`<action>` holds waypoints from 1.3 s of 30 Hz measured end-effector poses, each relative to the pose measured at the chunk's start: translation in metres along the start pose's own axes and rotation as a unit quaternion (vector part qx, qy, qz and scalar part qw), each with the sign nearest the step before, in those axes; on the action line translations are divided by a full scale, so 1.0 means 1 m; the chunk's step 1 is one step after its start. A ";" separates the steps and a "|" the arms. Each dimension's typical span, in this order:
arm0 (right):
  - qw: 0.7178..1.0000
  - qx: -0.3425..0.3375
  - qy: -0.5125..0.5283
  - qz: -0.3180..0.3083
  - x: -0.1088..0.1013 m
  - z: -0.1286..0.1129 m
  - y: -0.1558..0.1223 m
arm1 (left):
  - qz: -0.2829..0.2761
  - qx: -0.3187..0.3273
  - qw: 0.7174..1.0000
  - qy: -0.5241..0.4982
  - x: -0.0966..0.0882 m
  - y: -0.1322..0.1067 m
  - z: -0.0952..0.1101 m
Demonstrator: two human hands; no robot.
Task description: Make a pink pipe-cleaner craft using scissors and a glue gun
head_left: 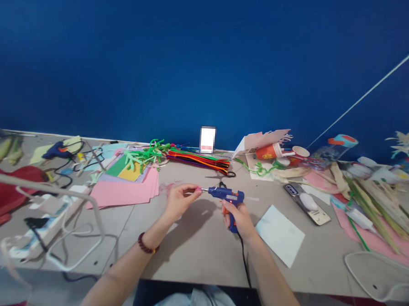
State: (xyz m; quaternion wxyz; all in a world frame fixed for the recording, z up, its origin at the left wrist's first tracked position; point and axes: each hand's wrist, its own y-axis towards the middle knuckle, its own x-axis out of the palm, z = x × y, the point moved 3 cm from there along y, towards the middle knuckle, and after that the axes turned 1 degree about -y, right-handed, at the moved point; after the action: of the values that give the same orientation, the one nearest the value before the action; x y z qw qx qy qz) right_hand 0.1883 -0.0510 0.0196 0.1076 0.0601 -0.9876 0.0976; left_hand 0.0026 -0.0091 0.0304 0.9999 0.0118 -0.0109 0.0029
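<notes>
My right hand (239, 217) is wrapped round the grip of a blue glue gun (227, 196), with its nozzle pointing left. My left hand (179, 199) pinches a small pink piece (198, 188) right at the nozzle tip. Both hands hover just above the grey table (199, 248), near its middle. The gun's black cord (245, 260) runs back toward me over the table edge.
A stack of coloured paper (127, 185) lies to the left, with pipe cleaners (197, 159) and scissors (222, 175) behind the hands. A pale blue sheet (279, 234) and a phone (308, 205) lie to the right. A second glue gun (57, 150), a power strip (46, 218) and paper cups (276, 151) are also there.
</notes>
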 end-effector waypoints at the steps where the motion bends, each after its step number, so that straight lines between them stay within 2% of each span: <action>1: 1.000 0.002 -0.006 0.004 0.000 0.001 0.000 | -0.003 0.001 1.000 0.006 0.000 0.000 -0.001; 14: 0.998 0.022 -0.043 0.030 -0.004 0.005 -0.001 | -0.016 0.003 1.000 0.017 -0.001 0.002 -0.005; 34: 0.999 -0.006 -0.051 0.002 -0.001 -0.001 -0.003 | -0.009 0.005 0.999 0.033 -0.001 0.001 -0.001; 39: 0.998 -0.010 -0.057 0.014 -0.001 -0.001 -0.003 | -0.014 0.004 1.000 0.028 0.000 0.001 -0.001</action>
State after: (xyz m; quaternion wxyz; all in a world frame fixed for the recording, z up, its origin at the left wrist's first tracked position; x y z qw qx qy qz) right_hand 0.1900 -0.0538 0.0206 0.0499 0.0508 -0.9938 0.0859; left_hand 0.0026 -0.0085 0.0297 0.9997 0.0156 0.0170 -0.0109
